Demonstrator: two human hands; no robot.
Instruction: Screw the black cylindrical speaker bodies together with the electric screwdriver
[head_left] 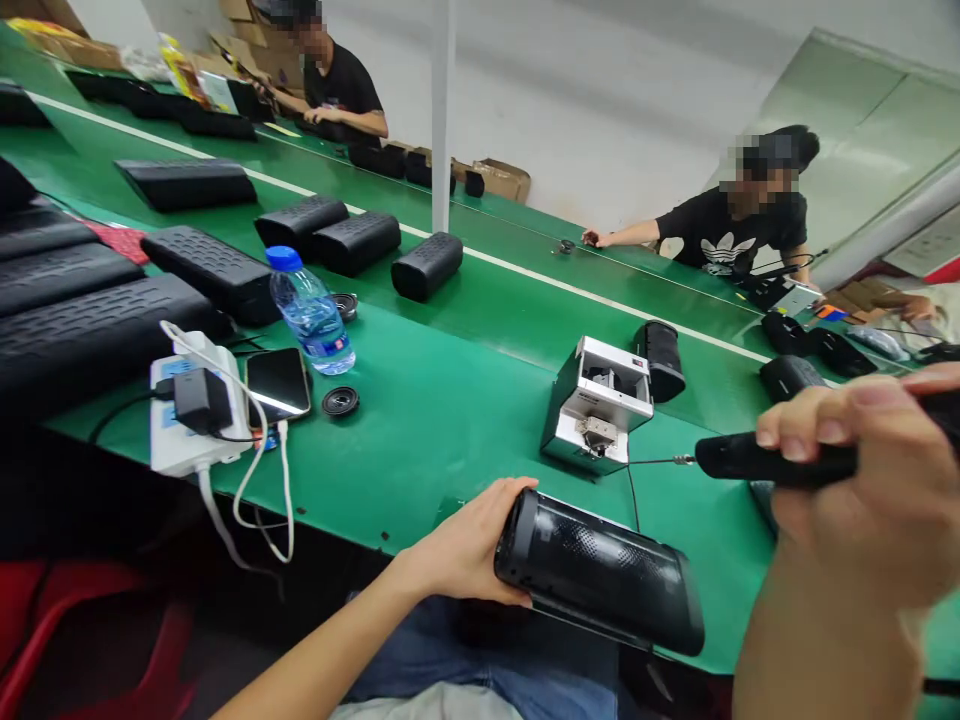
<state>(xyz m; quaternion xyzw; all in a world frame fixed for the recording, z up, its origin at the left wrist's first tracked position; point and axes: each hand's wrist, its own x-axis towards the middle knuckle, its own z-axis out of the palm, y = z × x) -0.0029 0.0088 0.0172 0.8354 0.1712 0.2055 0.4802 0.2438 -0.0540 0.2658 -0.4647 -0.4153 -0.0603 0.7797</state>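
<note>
My left hand (465, 548) grips the left end of a black speaker housing (600, 572) with a mesh front, held at the near edge of the green bench (435, 410). My right hand (877, 480) is closed round a black electric screwdriver (765, 460), held level with its thin bit pointing left. The bit tip almost touches the silver screw feeder box (596, 405) standing on the bench just beyond the housing.
Many black speaker shells (206, 265) lie along the bench's left and back. A water bottle (309, 312), a phone (277, 384), a white power strip (184, 420) with cables and a small round driver (340, 402) sit left. Two people work across the belt.
</note>
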